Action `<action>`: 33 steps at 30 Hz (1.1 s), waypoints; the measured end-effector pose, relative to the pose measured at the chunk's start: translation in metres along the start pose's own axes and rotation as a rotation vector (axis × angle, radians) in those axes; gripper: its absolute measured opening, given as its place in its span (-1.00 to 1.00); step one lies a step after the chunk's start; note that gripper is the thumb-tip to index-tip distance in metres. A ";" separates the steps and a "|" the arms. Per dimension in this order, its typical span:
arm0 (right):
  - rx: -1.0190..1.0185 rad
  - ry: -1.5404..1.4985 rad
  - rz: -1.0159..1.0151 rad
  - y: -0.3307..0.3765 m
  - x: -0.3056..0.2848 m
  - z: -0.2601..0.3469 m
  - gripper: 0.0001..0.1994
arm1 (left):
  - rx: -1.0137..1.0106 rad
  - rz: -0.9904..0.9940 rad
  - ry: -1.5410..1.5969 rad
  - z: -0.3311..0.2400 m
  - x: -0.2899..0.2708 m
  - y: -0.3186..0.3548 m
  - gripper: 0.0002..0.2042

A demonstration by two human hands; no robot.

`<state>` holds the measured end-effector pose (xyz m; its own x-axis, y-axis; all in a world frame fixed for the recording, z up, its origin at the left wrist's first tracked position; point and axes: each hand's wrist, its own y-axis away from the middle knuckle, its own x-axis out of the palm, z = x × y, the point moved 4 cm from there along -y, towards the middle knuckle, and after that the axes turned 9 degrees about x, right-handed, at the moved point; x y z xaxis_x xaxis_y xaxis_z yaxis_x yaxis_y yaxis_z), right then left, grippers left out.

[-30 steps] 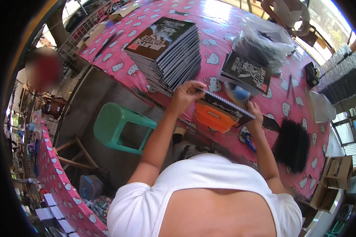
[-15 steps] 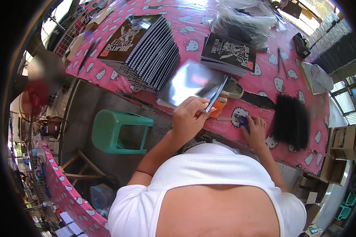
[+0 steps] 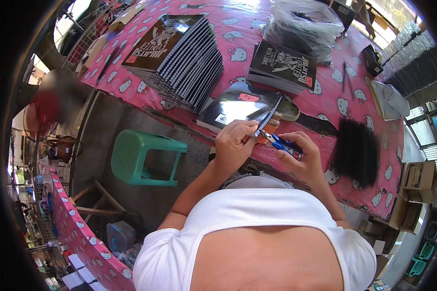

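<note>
One notebook (image 3: 235,105) | beyond left hand (image 3: 234,144), apparently pinching its spiral (image 3: 270,115) | right hand (image 3: 304,156) gripping pliers (image 3: 278,142)

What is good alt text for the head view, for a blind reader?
A person's left hand holds a black spiral-bound book near the end of its coil, where the right hand holds a blue-handled tool. Beyond are a tall stack and a lower pile of books on a pink-covered table.
</note>
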<state>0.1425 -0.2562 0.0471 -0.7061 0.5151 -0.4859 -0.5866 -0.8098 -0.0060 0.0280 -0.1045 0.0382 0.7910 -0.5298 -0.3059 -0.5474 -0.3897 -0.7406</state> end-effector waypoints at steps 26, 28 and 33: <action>0.427 -0.860 0.546 -0.008 0.015 -0.025 -0.72 | 0.174 0.050 -0.042 0.002 -0.004 -0.004 -0.78; 0.582 -1.284 0.891 -0.012 0.023 -0.031 -0.65 | 0.219 0.069 0.033 0.003 -0.003 -0.011 -0.78; 0.351 -0.666 0.230 -0.012 0.022 -0.045 -0.69 | 0.266 -0.051 -0.081 0.007 -0.036 -0.044 -0.79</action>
<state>0.1523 -0.2475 -0.0032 -0.8490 0.4949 0.1849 -0.4095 -0.8376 0.3615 0.0254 -0.0627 0.0779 0.8410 -0.4481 -0.3031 -0.4238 -0.1975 -0.8839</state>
